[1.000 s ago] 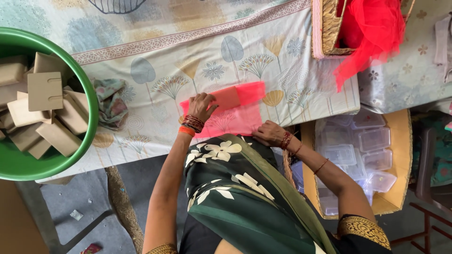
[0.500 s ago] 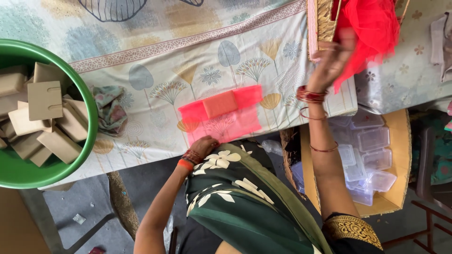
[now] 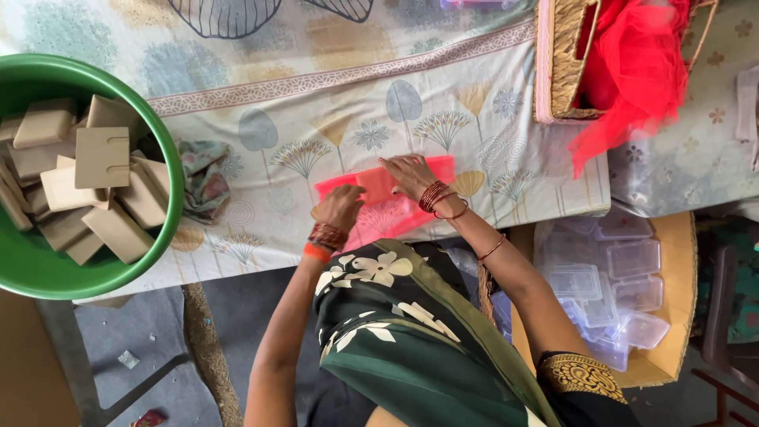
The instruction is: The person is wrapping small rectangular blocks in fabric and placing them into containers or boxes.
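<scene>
Floral tablecloth (image 3: 332, 87) spreads under everything; green tub (image 3: 170, 170) of tan blocks (image 3: 101, 156) sits at nine o'clock, wicker basket (image 3: 563, 71) with red netting (image 3: 632, 63) at one o'clock. Dead centre lies my pink net sheet (image 3: 395, 217), folded over a small block. My right hand (image 3: 407, 174) presses flat on top, fingers loose; my left hand (image 3: 341, 207) rests open-fingered on its near edge, gripping nothing.

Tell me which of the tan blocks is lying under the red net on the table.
The single tan block between the left hand and right hand, covered by red net. All other blocks sit bare in the green tub.
</scene>
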